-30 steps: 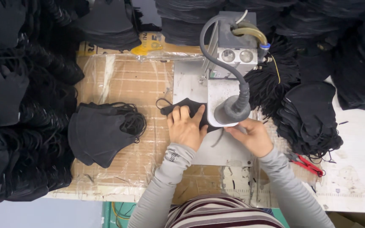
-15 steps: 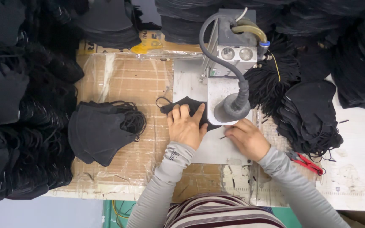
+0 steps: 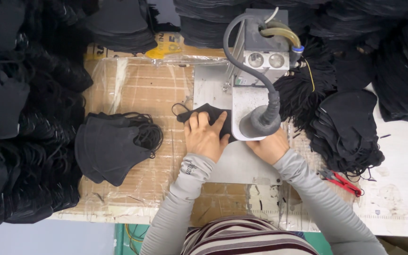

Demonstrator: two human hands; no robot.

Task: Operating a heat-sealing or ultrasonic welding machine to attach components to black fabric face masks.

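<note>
Hands: two. Left hand (image 3: pixel 207 137) lies flat, fingers spread, pressing one black mask (image 3: pixel 204 114) beside the machine (image 3: pixel 256 94); right hand (image 3: pixel 270 147), below the machine, grip unclear. One red cutter (image 3: pixel 341 181) lies right of it.

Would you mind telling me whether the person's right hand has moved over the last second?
Yes. The right hand has slid up and leftward, tucking in under the round grey machine head, which has stayed put.

Bright, even overhead light — sharp, soft shadows.
</note>
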